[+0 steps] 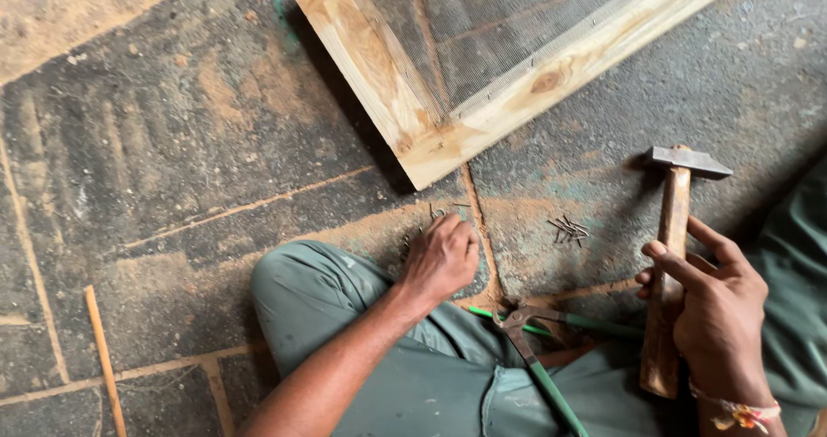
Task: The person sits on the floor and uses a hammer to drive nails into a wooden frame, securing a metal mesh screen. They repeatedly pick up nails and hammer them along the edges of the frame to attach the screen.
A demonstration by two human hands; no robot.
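Nails (pixel 435 215) lie in a small pile on the floor (pixel 172 144), just under the left hand (pixel 441 256). That hand is curled down over the pile w/ fingertips pinched in; can't tell if it has a nail yet, bc the fingers hide it.

Going left to right: thin stick (pixel 103 359) lies on the dusty floor at far left, well apart from the rest. Top middle is a wood frame (pixel 413 118) w/ fine mesh (pixel 508 23) laid over it. Its corner points down at the nail pile, near but not touching. Mesh looks already spread on the frame. No nail heads show along the wood, so I think the nailing is barely begun or not begun; hard to be sure, the wood is blurry there.

Below, pliers (pixel 525 333) w/ green handles rest on the person's lap. A 2nd little pile of nails (pixel 568 228) sits on the floor betw. the hands. Right hand (pixel 719 303) is wrapped round the hammer (pixel 672 256) handle, head up, not striking.

Hidden or cut off: most of the frame runs out the top, so other sides can't be checked. Hammer's handle end is behind the hand. Pliers' jaws are partly under a fold of cloth.
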